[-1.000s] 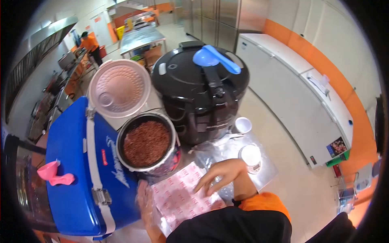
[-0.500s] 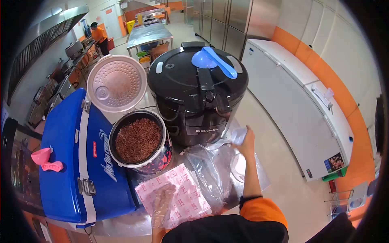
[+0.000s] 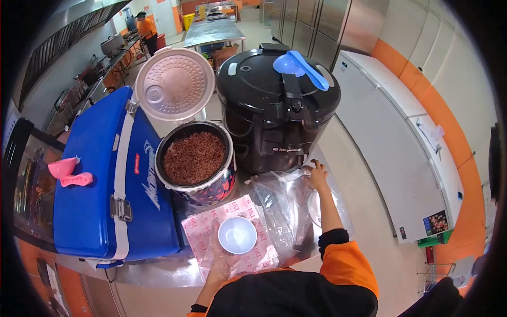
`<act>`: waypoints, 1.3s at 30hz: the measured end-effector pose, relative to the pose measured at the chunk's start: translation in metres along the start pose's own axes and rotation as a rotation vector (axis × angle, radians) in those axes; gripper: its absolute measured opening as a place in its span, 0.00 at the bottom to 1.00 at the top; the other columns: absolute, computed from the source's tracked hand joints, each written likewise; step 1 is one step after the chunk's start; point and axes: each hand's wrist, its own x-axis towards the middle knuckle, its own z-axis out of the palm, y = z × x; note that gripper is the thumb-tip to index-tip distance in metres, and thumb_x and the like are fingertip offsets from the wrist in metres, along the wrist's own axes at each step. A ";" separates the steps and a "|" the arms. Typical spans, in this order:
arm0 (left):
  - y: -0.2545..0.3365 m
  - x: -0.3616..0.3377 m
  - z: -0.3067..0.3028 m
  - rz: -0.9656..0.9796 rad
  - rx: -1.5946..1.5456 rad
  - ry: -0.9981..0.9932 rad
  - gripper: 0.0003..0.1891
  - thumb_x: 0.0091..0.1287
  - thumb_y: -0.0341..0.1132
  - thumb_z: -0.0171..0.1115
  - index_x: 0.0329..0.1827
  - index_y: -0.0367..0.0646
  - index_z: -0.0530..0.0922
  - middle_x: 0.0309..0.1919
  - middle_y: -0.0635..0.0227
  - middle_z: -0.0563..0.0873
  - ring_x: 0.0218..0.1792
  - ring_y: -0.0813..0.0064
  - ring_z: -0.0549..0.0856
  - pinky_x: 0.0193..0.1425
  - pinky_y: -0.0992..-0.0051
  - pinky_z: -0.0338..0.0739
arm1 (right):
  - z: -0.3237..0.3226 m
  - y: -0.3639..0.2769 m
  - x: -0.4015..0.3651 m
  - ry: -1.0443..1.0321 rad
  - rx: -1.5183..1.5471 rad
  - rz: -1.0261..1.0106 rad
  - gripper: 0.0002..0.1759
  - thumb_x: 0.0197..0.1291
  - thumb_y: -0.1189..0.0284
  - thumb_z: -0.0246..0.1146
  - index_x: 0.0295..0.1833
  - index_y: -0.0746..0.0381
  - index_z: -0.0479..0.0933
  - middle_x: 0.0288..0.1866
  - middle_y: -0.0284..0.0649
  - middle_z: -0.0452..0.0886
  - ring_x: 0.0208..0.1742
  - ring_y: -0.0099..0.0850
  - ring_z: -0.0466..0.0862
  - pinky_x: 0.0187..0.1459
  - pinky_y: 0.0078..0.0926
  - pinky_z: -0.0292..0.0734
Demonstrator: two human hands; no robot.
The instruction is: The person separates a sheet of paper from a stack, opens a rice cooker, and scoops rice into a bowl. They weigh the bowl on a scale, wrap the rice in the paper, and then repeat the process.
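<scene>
"What's everything made of?"
"Big cooker (image 3: 248, 98) is glossy black, cooler (image 3: 87, 179) is smooth blue plastic with metal latches (image 3: 121, 209)."
"And the counter (image 3: 153, 274)?"
"Shiny metal, tbh. Printed paper sheets (image 3: 198, 227) on it, plus crinkly clear plastic bags (image 3: 272, 193). The cup's (image 3: 237, 235) smooth, and the brown grains (image 3: 194, 158) look rough."

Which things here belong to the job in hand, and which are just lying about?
Likely in use:
small bowl in left hand
printed paper sheets beneath it
clear plastic bag near right hand
perhaps the open pot of brown grains

Seemingly idle:
pink scoop on blue cooler
blue scoop on black cooker
</scene>
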 end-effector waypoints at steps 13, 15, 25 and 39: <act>-0.017 0.047 0.010 -0.046 0.452 0.238 0.28 0.67 0.44 0.51 0.64 0.33 0.62 0.61 0.47 0.70 0.62 0.49 0.73 0.62 0.45 0.73 | -0.109 0.038 -0.111 0.216 0.307 0.383 0.32 0.56 0.77 0.62 0.65 0.51 0.60 0.49 0.54 0.80 0.49 0.56 0.80 0.45 0.49 0.74; -0.037 0.091 0.023 -0.165 0.613 0.209 0.25 0.70 0.40 0.48 0.64 0.32 0.62 0.60 0.49 0.70 0.61 0.52 0.73 0.61 0.49 0.76 | -0.105 0.049 -0.137 0.366 0.382 0.363 0.37 0.56 0.83 0.57 0.71 0.50 0.54 0.56 0.58 0.76 0.51 0.58 0.78 0.48 0.49 0.73; -0.168 0.263 0.021 0.428 2.312 -0.368 0.16 0.63 0.40 0.55 0.32 0.33 0.80 0.33 0.47 0.84 0.38 0.48 0.84 0.45 0.58 0.77 | -0.025 0.067 -0.203 0.274 0.627 0.701 0.17 0.43 0.71 0.74 0.41 0.61 0.81 0.45 0.48 0.70 0.35 0.37 0.78 0.43 0.36 0.75; -0.089 0.204 0.075 0.604 2.190 -0.262 0.29 0.58 0.41 0.63 0.61 0.36 0.68 0.56 0.46 0.74 0.57 0.54 0.76 0.54 0.61 0.75 | 0.000 0.091 -0.204 0.121 0.748 0.750 0.26 0.34 0.75 0.76 0.44 0.55 0.75 0.44 0.44 0.66 0.38 0.36 0.75 0.43 0.33 0.77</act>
